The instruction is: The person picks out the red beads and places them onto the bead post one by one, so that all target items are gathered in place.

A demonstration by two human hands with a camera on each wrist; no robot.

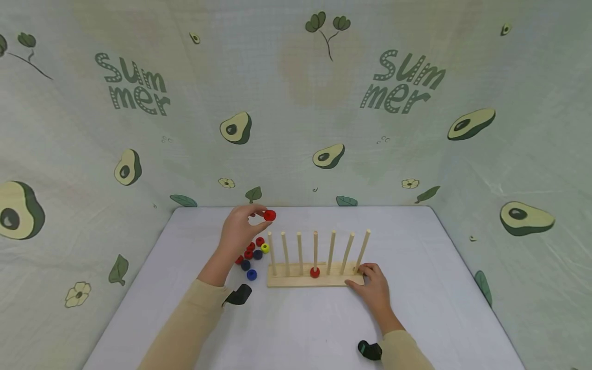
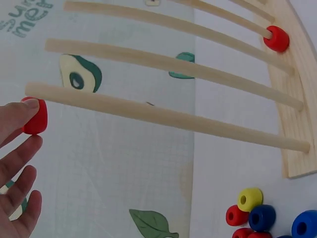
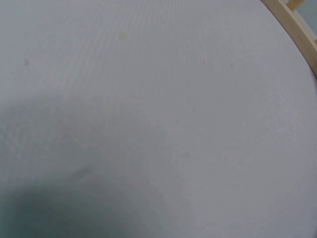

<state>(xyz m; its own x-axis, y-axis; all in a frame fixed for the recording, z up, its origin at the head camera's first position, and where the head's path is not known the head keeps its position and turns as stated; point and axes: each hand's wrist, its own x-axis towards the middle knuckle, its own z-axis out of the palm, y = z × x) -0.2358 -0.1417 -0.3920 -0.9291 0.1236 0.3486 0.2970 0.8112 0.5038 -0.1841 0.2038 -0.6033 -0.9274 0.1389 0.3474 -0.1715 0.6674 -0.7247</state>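
Between thumb and fingertip my left hand [image 1: 238,228] pinches a red bead [image 1: 270,215]. In the head view it is raised just above the tip of the leftmost peg [image 1: 272,254]; the left wrist view shows the bead [image 2: 37,117] close beside that peg's tip. The wooden peg rack [image 1: 291,281] has several upright pegs in a row. Low on its middle peg sits another red bead [image 1: 315,273]. My right hand [image 1: 375,290] grips the right end of the rack's base, thumb at the front edge; the right wrist view does not show this hand's fingers.
Left of the rack lie several loose beads: a yellow bead [image 1: 265,248], a blue bead [image 1: 252,275], dark blue ones [image 2: 262,218] and red ones [image 2: 237,215]. The white table [image 1: 296,329] meets a printed cloth [image 1: 287,103] at its back and sides.
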